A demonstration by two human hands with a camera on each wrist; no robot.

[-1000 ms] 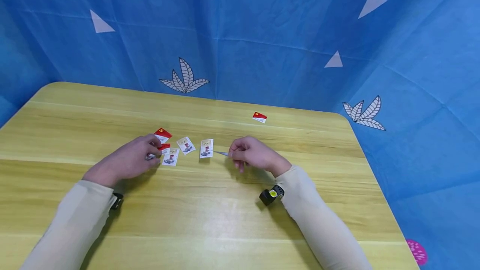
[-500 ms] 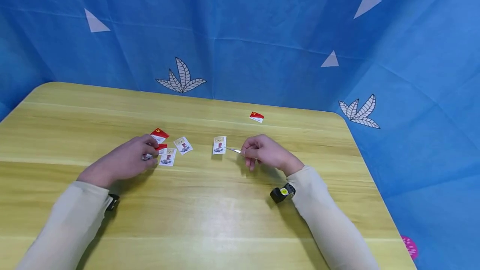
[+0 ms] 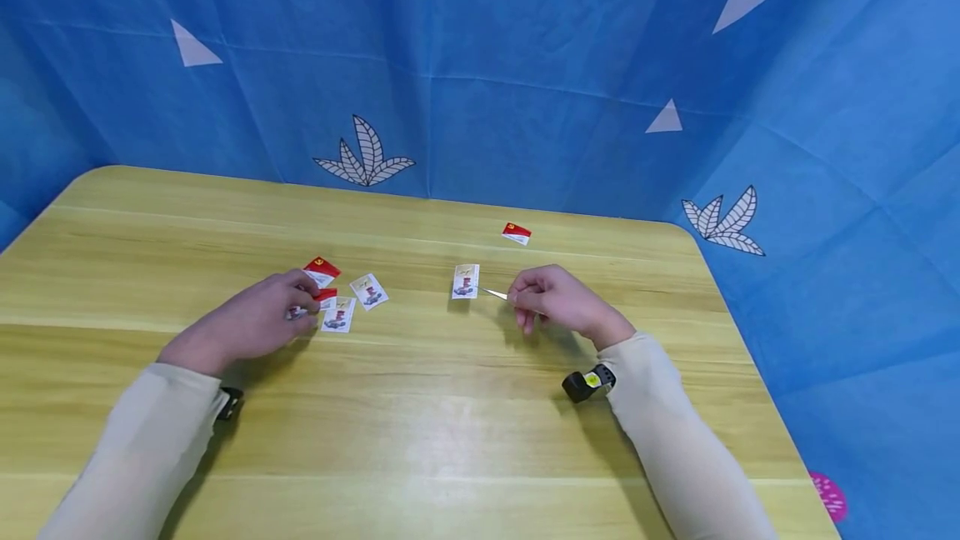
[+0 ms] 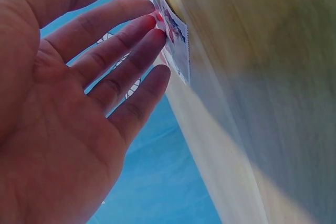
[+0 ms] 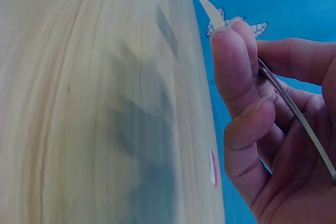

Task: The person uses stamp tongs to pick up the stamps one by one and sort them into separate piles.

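Observation:
My right hand (image 3: 558, 302) pinches metal tweezers (image 5: 302, 114) between thumb and fingers. A white-edged stamp (image 3: 465, 282) with a small printed picture hangs at the tweezers' pointed tip, and its shadow falls on the table just below. At the left, my left hand (image 3: 258, 319) has its fingertips at a loose group of stamps. The left wrist view shows that palm (image 4: 63, 145) with fingers loosely extended and nothing gripped. Near those fingertips lie a red-and-white stamp (image 3: 322, 267), another red one (image 3: 327, 297) partly covered, and a pale stamp (image 3: 338, 315). A second pale stamp (image 3: 369, 292) lies to their right.
One red-and-white stamp (image 3: 516, 232) lies alone toward the back of the wooden table (image 3: 420, 440). Behind the table's far edge hangs a blue cloth (image 3: 525, 40) with leaf and triangle prints.
My right hand has moved to the right, carrying the stamp in the tweezers away from the group at left. The left hand has stayed by the other stamps.

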